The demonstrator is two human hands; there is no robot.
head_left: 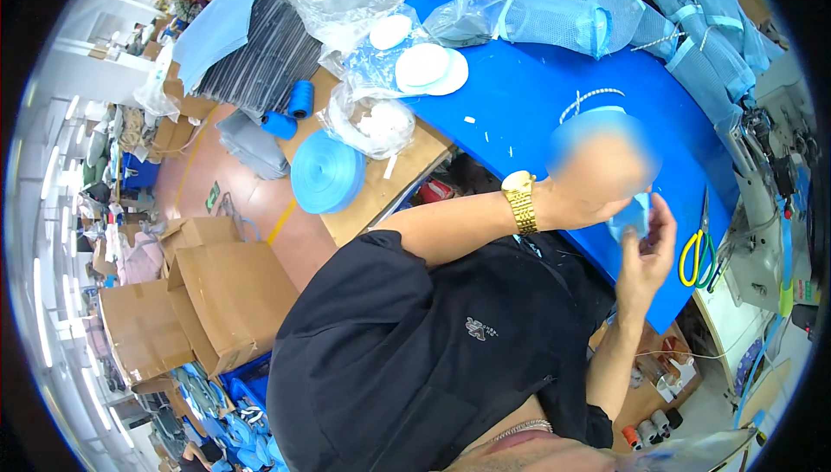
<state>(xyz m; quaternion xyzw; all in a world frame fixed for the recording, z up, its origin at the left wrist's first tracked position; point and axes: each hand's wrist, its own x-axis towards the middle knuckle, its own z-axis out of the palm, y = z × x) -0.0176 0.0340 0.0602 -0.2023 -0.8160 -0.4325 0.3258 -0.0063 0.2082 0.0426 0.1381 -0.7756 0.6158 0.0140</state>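
My left hand [589,177], with a gold watch at the wrist, is over the blue work mat [511,108]; its fingers are hidden by a blurred patch. Below it, my right hand [649,238] has fingers and thumb closed on a light blue piece [634,212] of material. A black-and-white cord [584,95] shows above the blurred patch. Scissors with yellow and green handles [697,255] lie right of my hands.
Blue mesh pieces [554,26] pile at the back, beside white discs [424,65] on plastic. A blue webbing roll [327,169] and thread cones [300,100] sit left. Machinery [770,255] stands right. Cardboard boxes [225,299] are lower left.
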